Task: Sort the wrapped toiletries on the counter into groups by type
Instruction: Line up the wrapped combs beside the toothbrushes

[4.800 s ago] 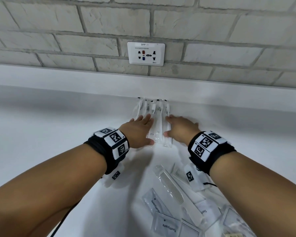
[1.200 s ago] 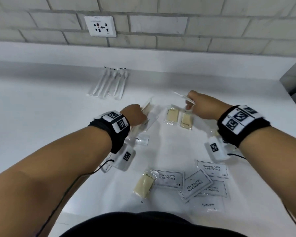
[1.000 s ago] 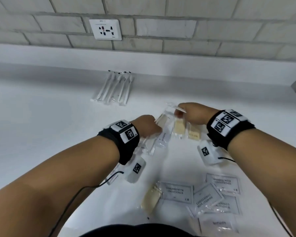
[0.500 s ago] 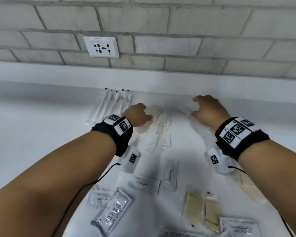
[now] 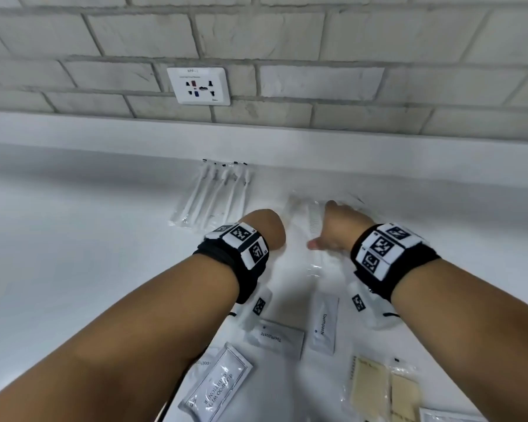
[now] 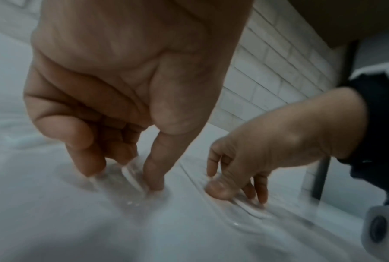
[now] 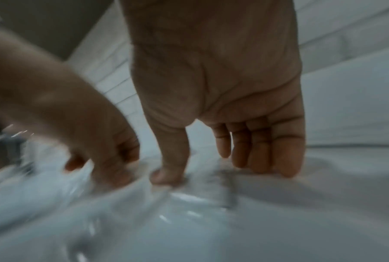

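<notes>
Your left hand (image 5: 267, 229) and right hand (image 5: 337, 228), fingers extended, press wrapped combs (image 5: 314, 222) right of the toothbrushes (image 5: 214, 196); next, square that comb row.

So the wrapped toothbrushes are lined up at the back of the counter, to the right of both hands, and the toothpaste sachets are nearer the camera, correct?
Not quite. The head view shows the wrapped toothbrushes at the back of the counter to the left of both the left hand and the right hand, not the right. The toothpaste sachets are indeed nearer the camera.
</notes>
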Available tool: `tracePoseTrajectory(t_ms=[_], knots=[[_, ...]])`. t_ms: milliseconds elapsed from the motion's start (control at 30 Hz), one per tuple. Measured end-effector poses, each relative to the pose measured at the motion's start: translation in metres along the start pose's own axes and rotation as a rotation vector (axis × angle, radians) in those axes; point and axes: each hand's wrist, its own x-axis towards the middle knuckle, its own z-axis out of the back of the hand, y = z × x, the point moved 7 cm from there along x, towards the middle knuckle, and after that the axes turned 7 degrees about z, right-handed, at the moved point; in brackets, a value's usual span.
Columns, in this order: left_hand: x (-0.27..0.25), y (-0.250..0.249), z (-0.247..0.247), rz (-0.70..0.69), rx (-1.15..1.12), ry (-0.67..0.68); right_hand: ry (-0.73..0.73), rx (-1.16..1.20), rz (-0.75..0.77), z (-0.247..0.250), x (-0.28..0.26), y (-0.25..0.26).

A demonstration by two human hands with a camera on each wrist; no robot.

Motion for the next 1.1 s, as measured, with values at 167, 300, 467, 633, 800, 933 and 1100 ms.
tracePoseTrajectory(t_ms=[167, 300, 467, 633, 800, 933, 1100], knots=[[-0.001, 0.018, 0.017, 0.006, -0.115, -0.101, 0.093, -0.049, -0.03, 0.005, 0.001, -0.03], [-0.002, 0.029, 0.059, -0.043, 0.008, -0.204, 0.108, -0.067, 0.046, 0.003, -0.008, -0.039], [0.005, 0.011, 0.104, -0.145, 0.443, -0.345, 0.066, -0.063, 0.051, 0.0, -0.009, -0.041], [0.012, -0.018, 0.078, -0.325, 0.309, -0.348, -0.132, -0.035, 0.017, 0.008, -0.02, -0.038], [0.012, -0.005, 0.045, -0.274, 0.262, -0.223, -0.044, -0.075, -0.037, 0.003, -0.03, -0.031], [-0.002, -0.001, 0.019, -0.301, 0.328, -0.09, -0.031, -0.116, -0.068, 0.001, -0.028, -0.026], [-0.001, 0.009, 0.012, -0.096, 0.048, -0.108, 0.071, -0.086, -0.102, -0.003, -0.018, -0.024]])
